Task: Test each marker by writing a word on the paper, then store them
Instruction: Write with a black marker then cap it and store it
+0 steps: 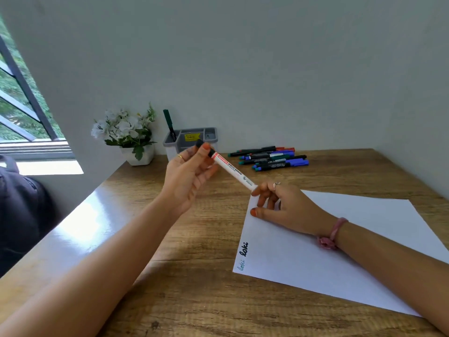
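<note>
A white marker (232, 173) with a black cap is held up over the table. My left hand (188, 175) pinches its capped end. My right hand (284, 206) holds its rear end with the fingertips, the thumb resting on the white paper (340, 259). The paper lies at the right and bears two written words near its left edge, one thin and one bold black. A pile of several markers (271, 157) lies at the back. A grey organizer (192, 139) stands against the wall with one green marker (169, 123) upright in it.
A white pot of artificial white flowers (126, 135) stands left of the organizer. The wooden table (194, 276) runs to a wall at the back and right. A window is at the far left, a dark bag (21, 210) below it.
</note>
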